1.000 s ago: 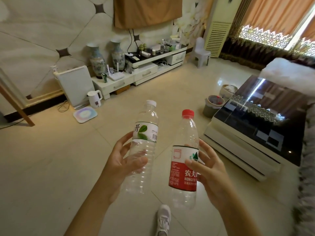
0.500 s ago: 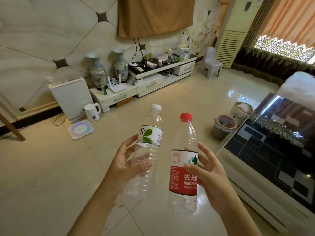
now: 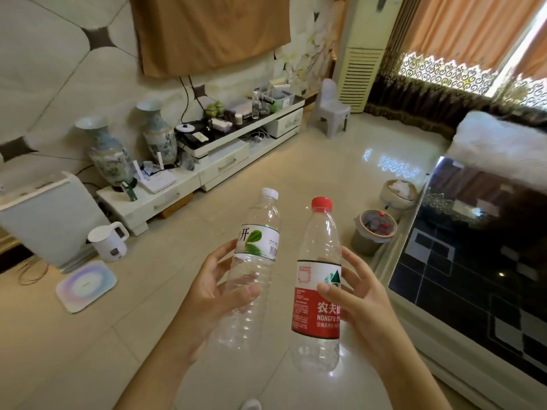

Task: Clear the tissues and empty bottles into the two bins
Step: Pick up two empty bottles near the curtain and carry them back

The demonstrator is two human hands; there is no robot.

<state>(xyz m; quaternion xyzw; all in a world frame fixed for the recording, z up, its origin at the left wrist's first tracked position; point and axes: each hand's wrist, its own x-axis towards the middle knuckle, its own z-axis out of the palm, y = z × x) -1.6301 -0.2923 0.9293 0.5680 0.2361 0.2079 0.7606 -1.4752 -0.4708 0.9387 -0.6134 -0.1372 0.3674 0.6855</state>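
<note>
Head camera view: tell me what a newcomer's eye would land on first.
Two empty clear bottles held upright at centre: the left hand grips the white-capped bottle, the right hand the red-capped bottle. Beyond them on the floor, beside the glossy black table, stand two bins: the dark bin holding bottles, the pale bin holding tissues.

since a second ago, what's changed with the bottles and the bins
The person has walked closer to the two bins: the grey bin and the cream bin now look nearer. Unchanged: left hand grips the white-capped bottle, right hand the red-capped bottle, both upright.
</note>
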